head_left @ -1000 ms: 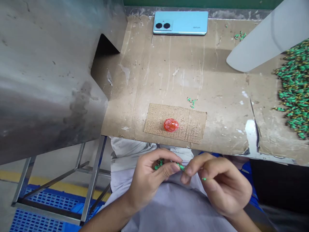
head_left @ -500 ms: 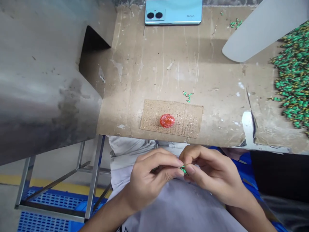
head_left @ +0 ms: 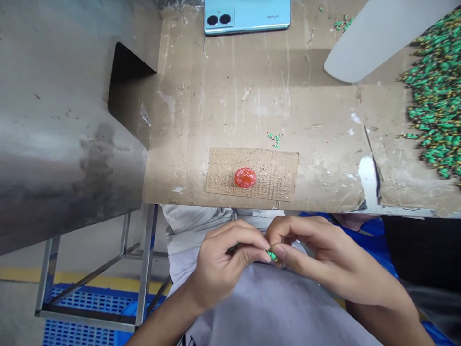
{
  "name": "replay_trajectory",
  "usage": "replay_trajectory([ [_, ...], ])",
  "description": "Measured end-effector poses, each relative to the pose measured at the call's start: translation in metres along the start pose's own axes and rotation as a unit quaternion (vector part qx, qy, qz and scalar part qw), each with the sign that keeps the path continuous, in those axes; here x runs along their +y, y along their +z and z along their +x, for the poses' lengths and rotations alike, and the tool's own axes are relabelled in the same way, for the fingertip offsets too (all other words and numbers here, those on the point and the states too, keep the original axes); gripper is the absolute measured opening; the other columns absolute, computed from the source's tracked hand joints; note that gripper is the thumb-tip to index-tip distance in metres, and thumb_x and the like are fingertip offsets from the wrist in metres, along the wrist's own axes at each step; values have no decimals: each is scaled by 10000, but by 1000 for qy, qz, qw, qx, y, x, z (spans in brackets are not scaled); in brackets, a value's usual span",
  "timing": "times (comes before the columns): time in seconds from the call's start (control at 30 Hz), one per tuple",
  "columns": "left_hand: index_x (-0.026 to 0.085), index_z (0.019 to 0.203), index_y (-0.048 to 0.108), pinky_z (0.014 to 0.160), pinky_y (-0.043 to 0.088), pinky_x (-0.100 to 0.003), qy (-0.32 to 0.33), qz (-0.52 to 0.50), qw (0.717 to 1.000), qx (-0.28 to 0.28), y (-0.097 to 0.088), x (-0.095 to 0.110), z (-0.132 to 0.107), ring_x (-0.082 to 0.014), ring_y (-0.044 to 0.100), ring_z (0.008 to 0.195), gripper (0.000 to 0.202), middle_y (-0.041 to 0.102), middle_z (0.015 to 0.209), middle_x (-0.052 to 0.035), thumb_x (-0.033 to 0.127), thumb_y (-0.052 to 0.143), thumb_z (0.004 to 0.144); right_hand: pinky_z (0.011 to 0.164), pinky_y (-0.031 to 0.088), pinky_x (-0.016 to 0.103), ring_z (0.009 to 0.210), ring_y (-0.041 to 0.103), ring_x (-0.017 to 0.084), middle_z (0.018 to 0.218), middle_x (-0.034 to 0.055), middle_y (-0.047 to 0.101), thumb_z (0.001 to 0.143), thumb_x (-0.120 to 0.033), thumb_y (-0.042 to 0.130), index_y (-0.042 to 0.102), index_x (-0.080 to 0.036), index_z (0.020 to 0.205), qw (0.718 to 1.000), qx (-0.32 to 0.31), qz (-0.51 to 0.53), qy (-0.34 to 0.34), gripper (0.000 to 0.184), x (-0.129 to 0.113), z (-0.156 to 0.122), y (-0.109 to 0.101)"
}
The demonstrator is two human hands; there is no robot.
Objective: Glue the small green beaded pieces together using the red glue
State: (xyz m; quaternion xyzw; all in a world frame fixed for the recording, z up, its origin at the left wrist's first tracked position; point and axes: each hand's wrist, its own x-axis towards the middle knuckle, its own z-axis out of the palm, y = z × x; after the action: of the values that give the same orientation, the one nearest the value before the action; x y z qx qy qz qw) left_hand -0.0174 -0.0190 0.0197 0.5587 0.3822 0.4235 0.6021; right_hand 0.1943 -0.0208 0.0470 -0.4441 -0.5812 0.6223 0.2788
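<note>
A small green piece (head_left: 272, 255) with a yellowish end is pinched between the fingertips of both hands, just in front of the table edge. My left hand (head_left: 221, 264) is closed, thumb and fingers pressed on the piece's left side. More green bits (head_left: 233, 249) show inside the curl of its fingers. My right hand (head_left: 324, 259) pinches at the piece's right side with thumb and forefinger. Beyond the hands, a glossy red oval lump (head_left: 245, 178) sits on a small cardboard rectangle (head_left: 277, 180) dotted with marks.
A heap of green and yellow pieces (head_left: 439, 105) covers the right of the cardboard-topped table (head_left: 216, 105). A few loose green pieces (head_left: 276, 139) lie behind the cardboard rectangle. A light-blue phone (head_left: 248, 19), a pale rounded panel (head_left: 374, 48) and a metal housing (head_left: 65, 120) stand around.
The camera view has shifted slightly, so the table things appear further left. Both hands stay together at the green piece, with only small finger movements.
</note>
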Motion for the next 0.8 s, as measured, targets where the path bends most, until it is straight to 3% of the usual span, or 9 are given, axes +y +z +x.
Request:
replay_trajectory([
  [0.2, 208, 905, 778, 670, 549, -251, 5, 2, 1000, 1, 2, 0, 0, -163, 697, 712, 105, 753, 796, -27, 253, 759, 998, 661, 527, 218, 707, 659, 104, 820, -51, 709, 1074, -260, 604, 655, -256, 983, 998, -11, -58, -16, 104, -8, -3, -1],
  [0.43, 226, 976, 733, 714, 530, -269, 24, -2, 1000, 0, 4, -3, -6, -172, 684, 780, 101, 729, 843, -23, 219, 668, 1052, 649, 559, 231, 715, 698, 124, 860, -35, 740, 1056, -255, 618, 652, -263, 1027, 996, 1, -82, -34, 46, -11, -7, 2],
  [0.63, 232, 1039, 700, 726, 520, -269, 28, -18, 999, 16, 8, -5, -10, -170, 660, 808, 78, 686, 878, -25, 239, 631, 1075, 665, 593, 209, 701, 719, 115, 897, -34, 761, 1016, -241, 696, 647, -274, 1164, 992, 51, -103, -60, 160, -12, -14, 13],
  [0.8, 239, 1059, 697, 781, 539, -280, 2, -52, 999, 13, 11, -3, -10, -172, 666, 845, 49, 684, 898, -26, 254, 652, 1069, 599, 576, 176, 619, 712, 95, 805, -46, 764, 1023, -203, 679, 671, -260, 1066, 986, 103, -114, -57, 71, -16, -16, 21],
])
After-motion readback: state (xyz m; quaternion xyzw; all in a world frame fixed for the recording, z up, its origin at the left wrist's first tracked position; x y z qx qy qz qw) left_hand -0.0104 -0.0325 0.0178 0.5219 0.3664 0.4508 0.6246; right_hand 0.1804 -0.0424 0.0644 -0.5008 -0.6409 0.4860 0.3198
